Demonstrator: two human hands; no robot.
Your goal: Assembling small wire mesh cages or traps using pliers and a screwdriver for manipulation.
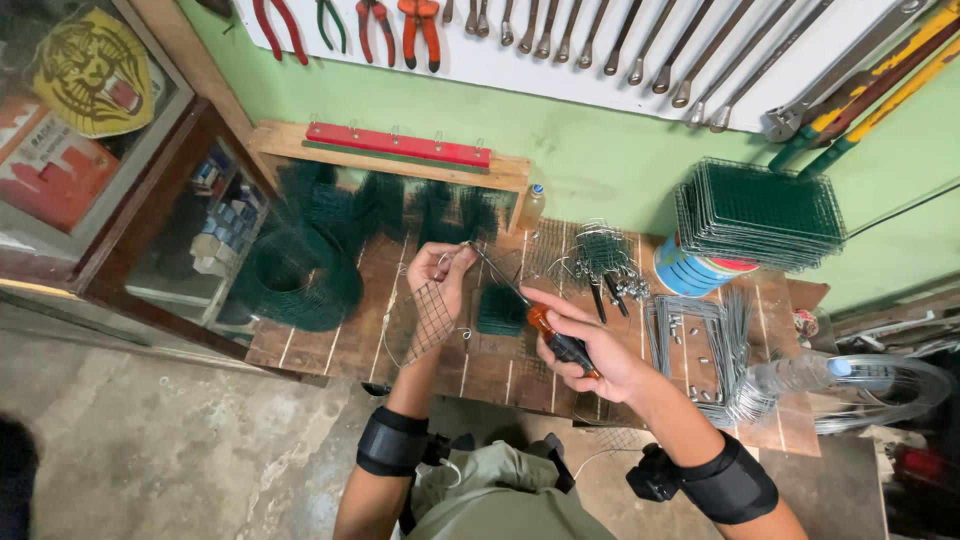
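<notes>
Right hand (585, 352) is clenched around the orange-and-black handle of a screwdriver (530, 315); its thin shaft runs up-left toward the left hand (440, 272). Left hand is pinched on the top edge of a small grey wire mesh panel (428, 322), held just above the wooden bench (330, 345), near its front edge.

Risks, as judged from this pose:
- The tool tip is aimed at the left fingers. A slip off the wire is likely to send it into them (bare hands, no gloves seen).
- The panel is gripped at one corner only, so it can twist or spring under a prying load.
- Cut wire ends on the panel can snag skin.
- Loose small hardware by the bent wire frames (695, 335) can be knocked off the bench edge by the right forearm.
- Further back, the stack of green mesh panels (760, 210) is perched on a blue tin (685, 275) and overhangs it; a bump may tip it.

Hard to make out:
- The tool tip and the exact contact point are hidden among the left fingers.
- The small dark green piece (500, 310) between the hands is not clear enough to identify.
- The green mesh roll (298, 280) and the mesh behind it blend together.
- Hanging pliers (418, 28) and spanners are cut off at the top.
</notes>
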